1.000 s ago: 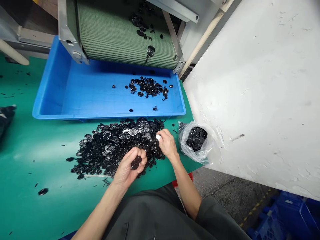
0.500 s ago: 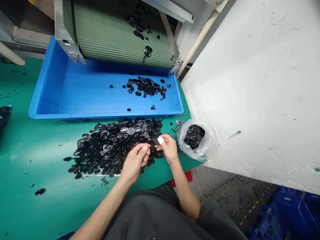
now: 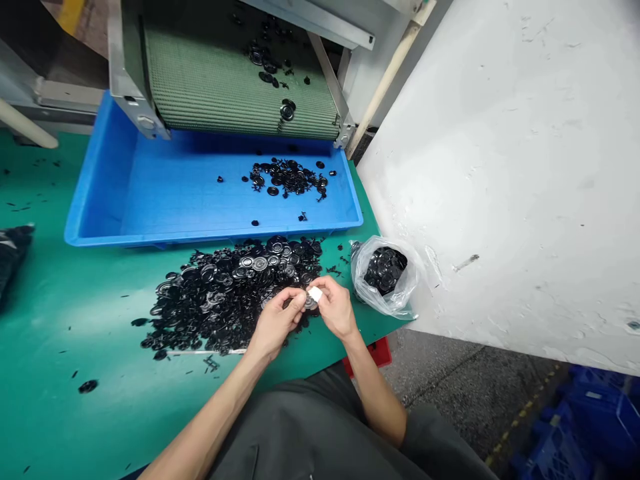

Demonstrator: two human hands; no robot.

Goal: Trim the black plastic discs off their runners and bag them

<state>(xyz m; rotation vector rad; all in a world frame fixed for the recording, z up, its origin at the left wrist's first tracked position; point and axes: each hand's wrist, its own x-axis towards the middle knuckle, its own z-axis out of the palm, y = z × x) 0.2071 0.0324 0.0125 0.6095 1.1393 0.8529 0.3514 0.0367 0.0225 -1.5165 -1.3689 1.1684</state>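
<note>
Black plastic discs [image 3: 235, 287]: one loose heap on the green bench [image 3: 65, 320], just in front of the blue tray [image 3: 150, 240], with thin black scraps mixed in. One disc [image 3: 310, 303] sits between both hands, over the heap's right edge.

Left hand [image 3: 275, 320]: fingers [image 3: 296, 299] pressed together, pinching the disc from the left.

Right hand [image 3: 336, 308]: fingers [image 3: 325, 285] pressed together, pinching the disc from the right, with a white piece [image 3: 315, 293] at the fingertips. Too small to tell what the white piece is, or whether it is attached to the disc.

Tray: holds a smaller cluster of discs [image 3: 287, 177] and a few strays.

Conveyor belt [image 3: 235, 87]: green mesh in a steel frame, its end above the tray's back wall, with more discs [image 3: 287, 110] lying on it.

Clear plastic bag [image 3: 385, 273]: on the bench, right of the hands, discs bunched inside.

Also present: white panel [image 3: 500, 167] beyond the bench's right edge; dark cloth [image 3: 13, 260] at the bench's left edge; red crate [image 3: 373, 353] under the bench's front edge; blue crates [image 3: 600, 427] on the floor [image 3: 450, 380] at lower right.
</note>
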